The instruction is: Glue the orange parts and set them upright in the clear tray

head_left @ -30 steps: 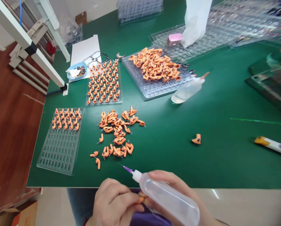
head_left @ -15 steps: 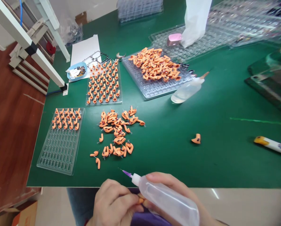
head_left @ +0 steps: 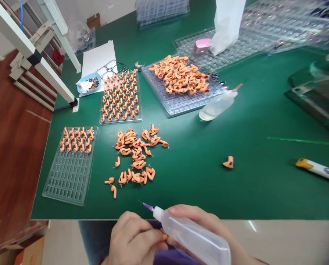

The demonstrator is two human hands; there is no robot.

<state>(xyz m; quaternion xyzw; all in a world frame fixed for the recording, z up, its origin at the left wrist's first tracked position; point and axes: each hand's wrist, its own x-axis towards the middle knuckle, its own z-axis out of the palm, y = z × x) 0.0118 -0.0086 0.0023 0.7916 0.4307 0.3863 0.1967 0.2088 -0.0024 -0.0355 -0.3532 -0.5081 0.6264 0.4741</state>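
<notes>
My right hand [head_left: 208, 228] grips a clear squeeze bottle [head_left: 193, 237] with a purple needle tip, held at the table's near edge and pointing left. My left hand [head_left: 133, 239] is closed in a pinch on a small orange part [head_left: 164, 236], just under the bottle's neck. Both hands sit in front of the green table [head_left: 236, 191]. A loose heap of orange parts [head_left: 135, 154] lies just beyond my hands. A half-filled clear tray [head_left: 70, 173] holds orange parts in its far rows at the left.
A full tray of orange parts [head_left: 121, 97] and a larger tray heaped with them [head_left: 181, 79] stand further back. A second squeeze bottle [head_left: 218, 105] lies on its side. One lone orange part [head_left: 228, 162] and a white-yellow tool [head_left: 317, 169] lie to the right. Clear trays are stacked behind.
The bottle and both hands have sunk slightly toward the near edge; the view shifted a little. Nothing on the table has moved.
</notes>
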